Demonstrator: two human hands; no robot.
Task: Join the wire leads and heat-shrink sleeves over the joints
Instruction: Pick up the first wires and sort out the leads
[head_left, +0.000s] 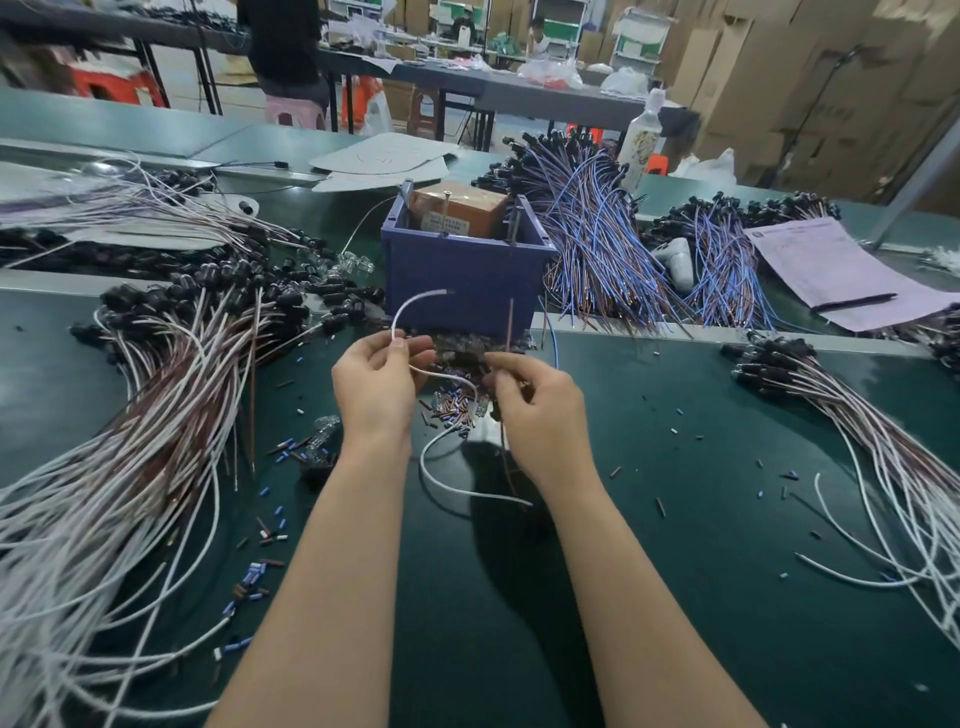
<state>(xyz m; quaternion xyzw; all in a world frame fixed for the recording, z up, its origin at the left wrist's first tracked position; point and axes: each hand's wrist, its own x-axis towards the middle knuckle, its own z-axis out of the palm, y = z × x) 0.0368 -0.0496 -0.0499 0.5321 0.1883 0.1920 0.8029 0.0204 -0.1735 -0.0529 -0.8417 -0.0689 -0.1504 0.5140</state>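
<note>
Fingers and thumb of the left hand (376, 384) pinched a white wire (415, 300), its free end arching up and away beyond the knuckles, probably kept clear for joining. The right hand (535, 410) was curled, fingertips nipping a brown wire (509, 327) that rose straight above it, close to the left so the ends could meet. Loose sleeves (452, 410) lay heaped between and just beneath both hands, within easy reach; a blue box (467, 275) stood just beyond them.

We hold a white lead (430, 294) arching upward and a brown lead (509, 322) upright; small sleeves (452, 413) lie heaped beneath.
</note>
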